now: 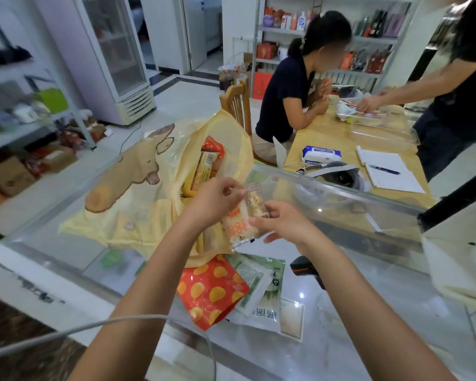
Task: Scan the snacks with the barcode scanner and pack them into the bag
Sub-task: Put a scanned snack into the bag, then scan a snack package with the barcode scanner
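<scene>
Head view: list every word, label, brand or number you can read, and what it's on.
Nothing reads reliably.
On the clear snack packet: orange characters, blurred.
On the green-and-white packet: large dark characters, upside down, illegible.
On the wipes pack: blue label, too small.
On the box in the yellow bag: print blurred.

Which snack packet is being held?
The clear orange-printed packet, pinched between left hand and right hand; the red packet and green packets lie on the counter.

Head camera — looking forward-down, close over counter (341, 312).
</scene>
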